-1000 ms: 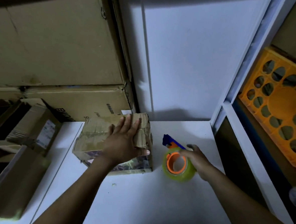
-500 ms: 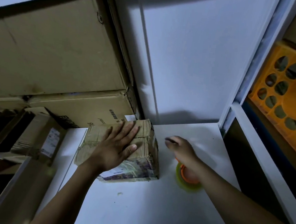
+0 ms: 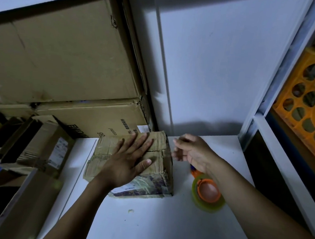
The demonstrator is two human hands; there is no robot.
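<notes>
Head: left hand (image 3: 126,161) flat on box (image 3: 105,153) — right hand (image 3: 193,153) beside, loosely curled, empty.

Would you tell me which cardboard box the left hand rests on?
The small taped box beside the tape roll; the left hand lies flat on it.

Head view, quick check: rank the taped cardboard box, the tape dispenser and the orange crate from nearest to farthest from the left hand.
1. taped cardboard box: under the left hand, which rests flat on it.
2. tape dispenser: lying just right of the box.
3. orange crate: far right edge of view.
</notes>
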